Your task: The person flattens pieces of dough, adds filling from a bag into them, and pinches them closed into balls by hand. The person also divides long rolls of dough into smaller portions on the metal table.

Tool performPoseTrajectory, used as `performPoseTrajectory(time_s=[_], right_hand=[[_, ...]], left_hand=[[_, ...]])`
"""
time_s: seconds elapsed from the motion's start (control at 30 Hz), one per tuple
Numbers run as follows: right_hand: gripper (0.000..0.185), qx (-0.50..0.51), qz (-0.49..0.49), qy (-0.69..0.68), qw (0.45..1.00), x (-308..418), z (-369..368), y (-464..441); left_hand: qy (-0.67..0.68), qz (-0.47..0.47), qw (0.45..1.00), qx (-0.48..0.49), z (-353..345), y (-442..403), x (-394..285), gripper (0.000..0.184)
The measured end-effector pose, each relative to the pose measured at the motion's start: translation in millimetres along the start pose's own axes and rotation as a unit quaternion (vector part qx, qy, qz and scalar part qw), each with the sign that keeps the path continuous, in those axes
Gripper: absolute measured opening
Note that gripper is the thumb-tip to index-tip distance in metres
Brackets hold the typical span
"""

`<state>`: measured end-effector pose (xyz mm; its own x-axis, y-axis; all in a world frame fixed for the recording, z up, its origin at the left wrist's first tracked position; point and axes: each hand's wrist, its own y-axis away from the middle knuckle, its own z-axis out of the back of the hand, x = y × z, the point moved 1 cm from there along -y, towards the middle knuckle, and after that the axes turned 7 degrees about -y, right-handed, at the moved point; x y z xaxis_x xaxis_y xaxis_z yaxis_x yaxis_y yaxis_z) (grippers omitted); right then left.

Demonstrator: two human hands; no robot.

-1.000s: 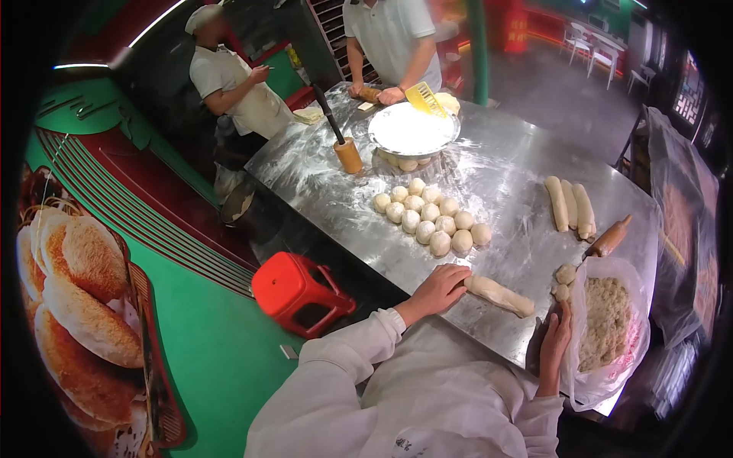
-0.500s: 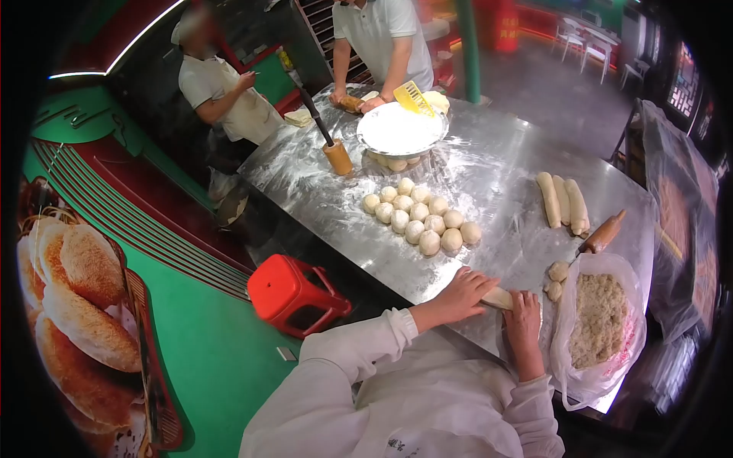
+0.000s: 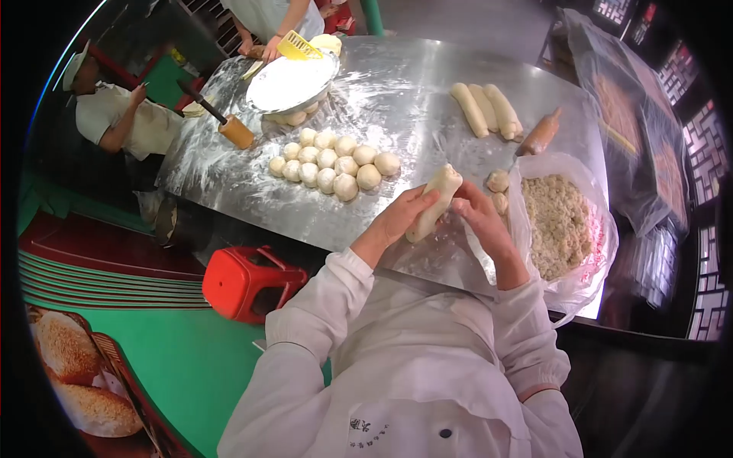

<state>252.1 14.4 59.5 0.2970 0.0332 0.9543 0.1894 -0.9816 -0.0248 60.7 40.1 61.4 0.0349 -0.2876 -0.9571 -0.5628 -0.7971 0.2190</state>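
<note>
My left hand [image 3: 399, 217] grips a pale dough roll [image 3: 436, 200], raised above the near edge of the steel table and tilted, its open end up. My right hand [image 3: 489, 219] curls against the roll's right side; some of its fingers are hidden. Floured dough balls [image 3: 327, 159] lie in rows ahead of my left hand. Beyond my right hand are a few small dough lumps [image 3: 498, 182] and a clear plastic bag [image 3: 525, 167] of crumbly pale filling [image 3: 561, 221].
Three dough rolls [image 3: 489, 111] and a wooden rolling pin [image 3: 542, 133] lie farther right on the table [image 3: 412, 69]. A flour-covered pan [image 3: 294, 82] with a yellow scoop [image 3: 298, 46] and a wooden mallet [image 3: 235, 132] are at left. A red stool [image 3: 233, 284] stands below. Two people work beyond.
Both hands have lifted the dough roll off the table and turned it from lying flat to tilted upward. The view has shifted right and down.
</note>
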Motion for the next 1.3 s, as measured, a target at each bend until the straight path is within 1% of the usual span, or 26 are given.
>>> performPoseTrajectory(time_s=[0.03, 0.07, 0.1, 0.13, 0.17, 0.2, 0.23, 0.27, 0.37, 0.47, 0.53, 0.6, 0.67, 0.7, 0.77, 0.83, 0.87, 0.93, 1.0, 1.03, 1.07, 1.1, 1.17, 1.23, 1.27, 1.3], right_hand=[[0.068, 0.049, -0.035, -0.034, 0.998, -1, -8, -1], [0.068, 0.040, -0.033, -0.029, 0.998, 0, -13, -4], [0.069, 0.037, -0.051, -0.025, 0.998, 4, -19, -4], [0.070, 0.033, -0.072, -0.021, 0.997, 8, -25, -4], [0.055, 0.025, -0.058, -0.027, 0.998, 14, -31, -6], [0.055, 0.020, -0.064, -0.026, 0.997, 16, -33, -5], [0.045, -0.003, -0.051, 0.012, 0.999, 18, -35, -8], [0.037, -0.023, -0.039, 0.048, 0.998, 17, -37, -10], [0.028, -0.049, -0.001, 0.115, 0.992, 0, -37, -17], [0.029, -0.043, 0.057, 0.185, 0.980, 6, -45, -20], [0.033, -0.050, 0.082, 0.212, 0.973, 0, -39, -32], [0.036, -0.055, 0.106, 0.237, 0.964, -10, -23, -51], [0.042, -0.143, 0.130, 0.503, 0.842, -15, 16, -69], [0.042, -0.138, 0.136, 0.502, 0.843, -12, 22, -66], [0.056, -0.185, 0.238, 0.562, 0.770, -3, 23, -52], [0.063, -0.092, 0.168, 0.498, 0.846, -15, 9, -32], [0.068, -0.026, 0.100, 0.438, 0.893, -21, -1, -22], [0.071, 0.057, 0.023, 0.315, 0.947, -38, -20, -8], [0.064, 0.039, 0.029, 0.226, 0.973, -9, -48, -2], [0.059, 0.033, 0.080, 0.317, 0.945, -15, -44, -4], [0.054, 0.021, 0.130, 0.402, 0.906, -21, -34, -5], [0.049, -0.013, 0.116, 0.384, 0.916, -20, -29, -2], [0.045, -0.036, 0.113, 0.359, 0.926, 0, -31, -3], [0.046, -0.076, -0.026, 0.196, 0.977, 19, -38, -3], [0.046, -0.063, -0.024, 0.196, 0.978, 13, -38, -6], [0.048, -0.045, 0.024, 0.124, 0.991, 6, -38, -6]], left_hand=[[0.043, -0.005, 0.999, 0.013, -2, -3, 2, 0.045], [0.087, -0.010, 0.996, 0.024, -5, -6, 4, 0.047], [0.069, -0.010, 0.997, 0.018, -9, -7, 5, 0.057], [0.076, -0.006, 0.997, 0.025, -12, -9, 7, 0.057], [0.099, 0.001, 0.995, 0.021, -12, -10, 8, 0.061], [0.120, 0.007, 0.993, 0.015, -13, -9, 7, 0.066], [0.136, 0.003, 0.991, -0.008, -19, -6, 1, 0.072], [0.137, 0.006, 0.990, -0.009, -19, -6, 4, 0.072], [0.160, -0.014, 0.987, -0.012, -16, -7, 11, 0.062], [0.195, -0.004, 0.979, -0.064, -15, -8, 19, 0.057], [0.097, -0.022, 0.992, -0.078, -11, -5, 23, 0.056], [0.090, -0.040, 0.993, -0.069, -11, 2, 18, 0.059], [0.079, -0.062, 0.993, -0.062, -5, 5, 12, 0.061], [0.087, -0.068, 0.991, -0.071, 0, 3, 8, 0.061], [0.115, -0.058, 0.986, -0.103, 10, 2, 1, 0.064], [0.106, -0.055, 0.985, -0.128, 19, -8, 20, 0.068], [0.093, -0.060, 0.984, -0.140, 25, -21, 39, 0.076], [0.022, -0.038, 0.989, -0.141, 19, -31, 43, 0.095], [0.018, 0.009, 0.991, -0.134, 6, -24, 32, 0.104], [0.013, -0.033, 0.987, -0.155, 11, -32, 52, 0.096], [0.043, 0.012, 0.992, -0.115, 6, -20, 30, 0.081], [0.062, -0.047, 0.993, -0.086, 3, -19, 34, 0.071], [0.008, -0.035, 0.997, -0.066, 7, -11, 35, 0.070], [-0.043, -0.018, 0.998, -0.051, 7, -8, 30, 0.068], [0.007, -0.031, 0.998, -0.058, 0, -9, 29, 0.067], [0.058, -0.043, 0.995, -0.063, -6, -8, 26, 0.066]])
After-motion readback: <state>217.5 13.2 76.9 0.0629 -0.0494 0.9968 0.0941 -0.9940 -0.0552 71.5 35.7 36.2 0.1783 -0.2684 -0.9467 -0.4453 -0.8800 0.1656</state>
